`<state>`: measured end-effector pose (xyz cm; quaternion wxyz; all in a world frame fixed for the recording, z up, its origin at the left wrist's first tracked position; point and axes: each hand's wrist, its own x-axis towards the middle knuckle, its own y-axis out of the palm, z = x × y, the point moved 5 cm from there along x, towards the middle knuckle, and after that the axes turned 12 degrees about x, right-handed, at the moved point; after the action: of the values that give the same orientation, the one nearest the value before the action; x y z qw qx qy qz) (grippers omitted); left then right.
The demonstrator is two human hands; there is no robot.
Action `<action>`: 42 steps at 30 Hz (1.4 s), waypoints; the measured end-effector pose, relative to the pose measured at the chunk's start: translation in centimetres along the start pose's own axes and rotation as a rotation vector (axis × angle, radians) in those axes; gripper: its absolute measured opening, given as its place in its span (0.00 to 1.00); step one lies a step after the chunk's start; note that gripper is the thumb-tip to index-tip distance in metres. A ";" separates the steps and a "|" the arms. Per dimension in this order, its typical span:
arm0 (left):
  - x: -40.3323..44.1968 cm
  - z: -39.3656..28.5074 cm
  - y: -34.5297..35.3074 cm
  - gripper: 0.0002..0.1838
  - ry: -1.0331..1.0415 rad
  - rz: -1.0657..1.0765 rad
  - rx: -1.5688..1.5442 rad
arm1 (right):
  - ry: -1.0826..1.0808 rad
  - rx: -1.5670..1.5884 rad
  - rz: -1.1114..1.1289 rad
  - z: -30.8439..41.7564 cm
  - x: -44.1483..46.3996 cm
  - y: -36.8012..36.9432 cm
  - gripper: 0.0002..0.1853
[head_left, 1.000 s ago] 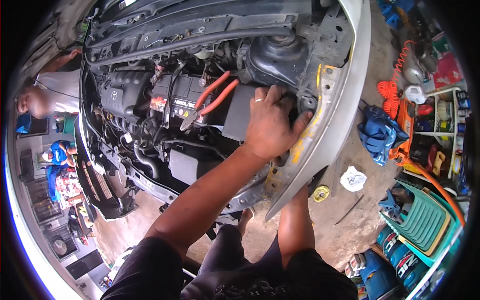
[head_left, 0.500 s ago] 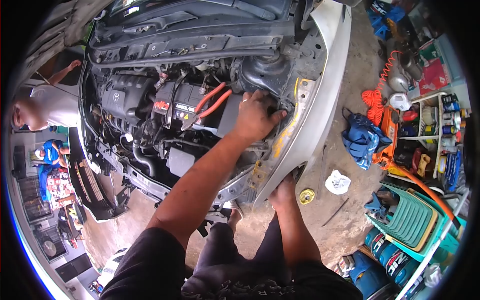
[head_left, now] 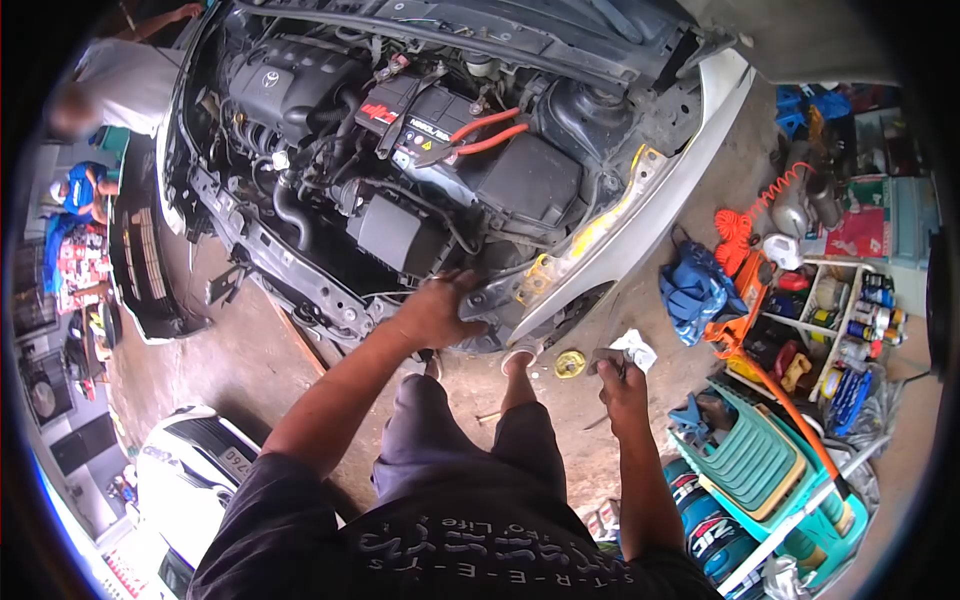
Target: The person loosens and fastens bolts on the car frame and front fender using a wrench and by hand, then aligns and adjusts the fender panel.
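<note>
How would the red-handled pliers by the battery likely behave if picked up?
The pliers should feel stiff and fairly heavy for their size, given the metal head. Their spread handles suggest they could swing at the pivot if lifted by just one. Lying flat beside the battery, they seem unlikely to roll.

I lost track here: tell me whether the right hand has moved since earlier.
Yes. Judged against the fender, the right hand has come out from under its edge, to the right, above the floor.

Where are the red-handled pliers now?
In the head view, the red-handled pliers lie on the car battery's right side, beside the black box.
</note>
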<state>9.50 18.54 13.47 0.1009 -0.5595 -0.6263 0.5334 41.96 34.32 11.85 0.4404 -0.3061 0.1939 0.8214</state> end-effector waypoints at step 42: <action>0.6 -5.9 -1.3 0.57 -0.184 -0.007 0.006 | -0.634 -0.947 0.187 13.4 -1.8 3.3 0.21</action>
<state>12.76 22.59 16.63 0.0464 -0.5059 -0.6333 0.5838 35.52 39.35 23.06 0.2176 -0.1904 -0.3104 0.9056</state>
